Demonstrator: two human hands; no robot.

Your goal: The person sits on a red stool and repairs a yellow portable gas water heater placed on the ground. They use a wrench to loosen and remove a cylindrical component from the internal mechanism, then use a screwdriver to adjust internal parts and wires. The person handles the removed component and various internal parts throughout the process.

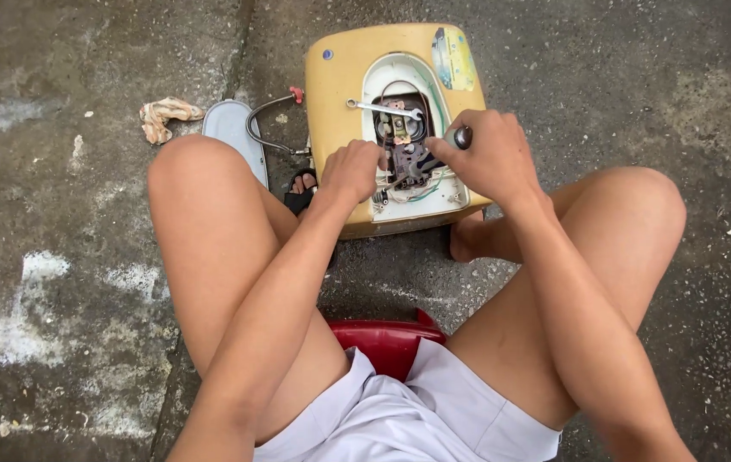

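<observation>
The yellow heater [331,94] lies on the concrete floor [57,214], cover [230,128] already off, wiring exposed. The right hand [490,154] grips a screwdriver [461,137]; the left hand [353,169] pinches inner parts, a wrench [383,108] resting inside.

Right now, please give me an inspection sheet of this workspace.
Surface: rough grey concrete floor with pale stains.
Job's things: yellow appliance, cover opening exposing inner parts; spanner lies inside.
Clutter: crumpled rag; grey oval cover.
Grippers: left hand at the opening's edge; right hand grips a tool handle.
Cables: grey hose with red end; thin wires inside.
Surroundings: red stool under the person.
</observation>
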